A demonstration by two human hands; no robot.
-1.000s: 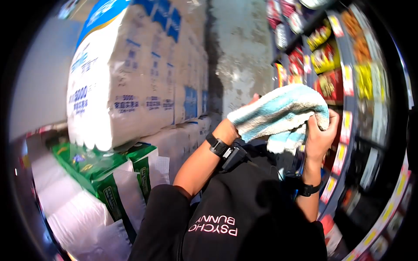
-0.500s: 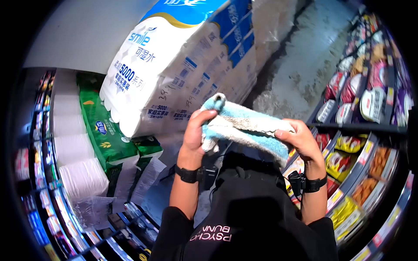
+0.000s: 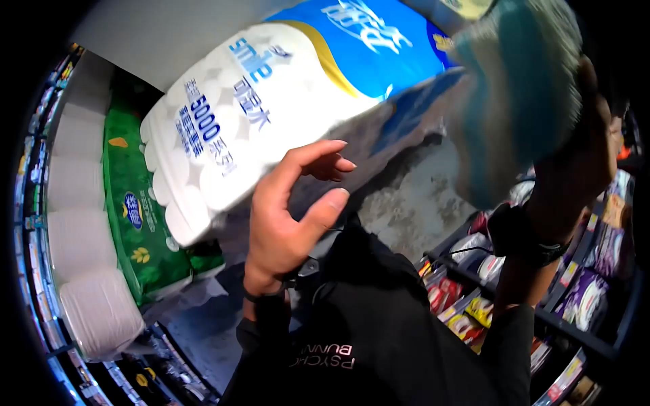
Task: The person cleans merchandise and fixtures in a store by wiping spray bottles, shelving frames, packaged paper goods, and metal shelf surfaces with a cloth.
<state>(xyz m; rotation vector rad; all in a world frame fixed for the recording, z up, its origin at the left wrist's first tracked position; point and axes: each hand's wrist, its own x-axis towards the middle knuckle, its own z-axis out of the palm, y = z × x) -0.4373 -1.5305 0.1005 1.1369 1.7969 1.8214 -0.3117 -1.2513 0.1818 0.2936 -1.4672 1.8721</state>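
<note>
- A blue-and-white striped terry cloth [image 3: 521,101] (blurred) is held by the right hand [image 3: 586,152].
- The left hand [image 3: 290,213] is half-curled, thumb wide, before the white-and-blue plastic-wrapped roll pack [image 3: 291,81].

Free room in the middle, obstacles on both sides

Between the left hand [image 3: 281,220] and the striped cloth [image 3: 518,101], there is a gap above the floor [image 3: 409,189]. The big white pack [image 3: 203,128] stands just beyond this hand; the loaded shelf [image 3: 575,331] limits the right side.

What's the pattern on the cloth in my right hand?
Teal and pale stripes on the cloth, somewhat blurred; head view.
</note>
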